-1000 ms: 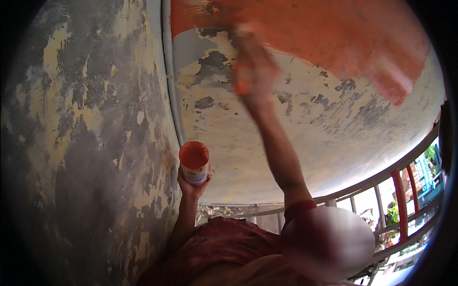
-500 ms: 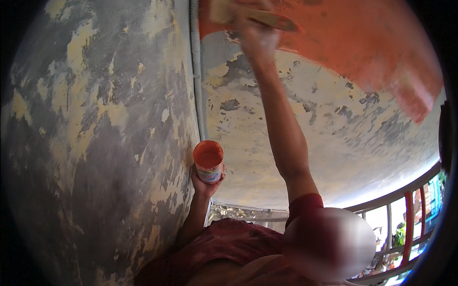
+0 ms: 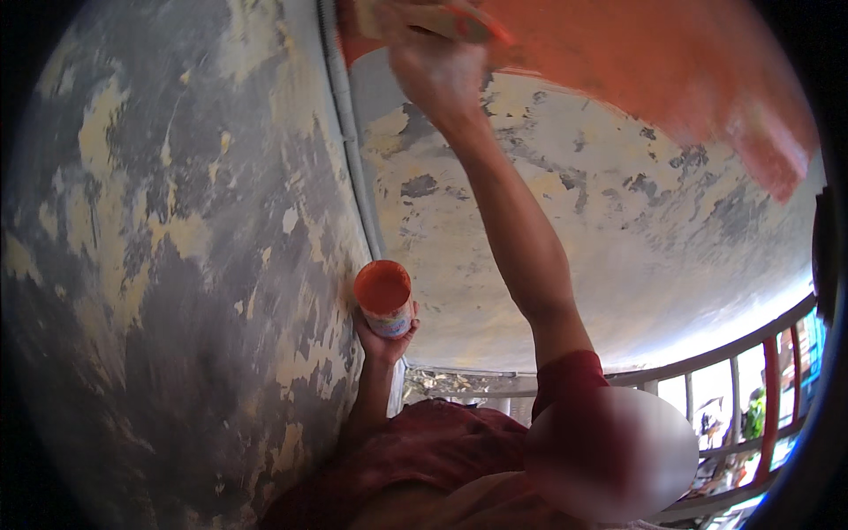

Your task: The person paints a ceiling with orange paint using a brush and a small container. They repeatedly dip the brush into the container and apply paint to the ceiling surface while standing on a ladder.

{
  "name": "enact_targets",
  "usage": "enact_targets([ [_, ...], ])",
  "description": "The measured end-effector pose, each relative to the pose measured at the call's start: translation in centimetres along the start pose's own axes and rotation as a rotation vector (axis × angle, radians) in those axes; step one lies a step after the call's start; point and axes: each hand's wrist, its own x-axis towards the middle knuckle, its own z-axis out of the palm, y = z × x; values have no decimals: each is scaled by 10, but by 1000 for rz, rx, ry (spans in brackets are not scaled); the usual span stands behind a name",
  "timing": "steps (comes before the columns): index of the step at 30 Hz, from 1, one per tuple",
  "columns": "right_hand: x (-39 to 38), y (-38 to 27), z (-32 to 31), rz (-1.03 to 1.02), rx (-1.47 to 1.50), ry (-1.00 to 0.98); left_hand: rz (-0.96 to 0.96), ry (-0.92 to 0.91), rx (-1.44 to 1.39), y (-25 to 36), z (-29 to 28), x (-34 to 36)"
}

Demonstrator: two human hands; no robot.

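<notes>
My left hand is wrapped round the lower part of a small paint pot, which holds orange-red paint. The pot is beside the corner where two walls meet. My right arm reaches up, and my right hand grips a paintbrush by its handle. The brush's broad end lies toward the corner at the top of the view, over the orange painted area; motion blurs it, and whether its bristles touch the wall I cannot tell. Below the paint, the wall is patchy cream and grey.
A grey pipe runs down the corner. To the left rises a wall with flaking yellow and grey patches. A curved railing with upright bars stands at the lower right, with plants beyond it.
My right hand and the paintbrush have shifted left and slightly down the wall's corner side. The pot stays in my left hand almost unmoved, while the view has tilted a little.
</notes>
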Motion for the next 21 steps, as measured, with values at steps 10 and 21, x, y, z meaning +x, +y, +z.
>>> enact_targets([
  [10, -13, -30, -150, 88, -512, 387, -20, -38, 5, -4, 4, 0],
  [21, 12, 25, 11, -30, 110, 28, -31, -41, -21, -7, 1, -3],
])
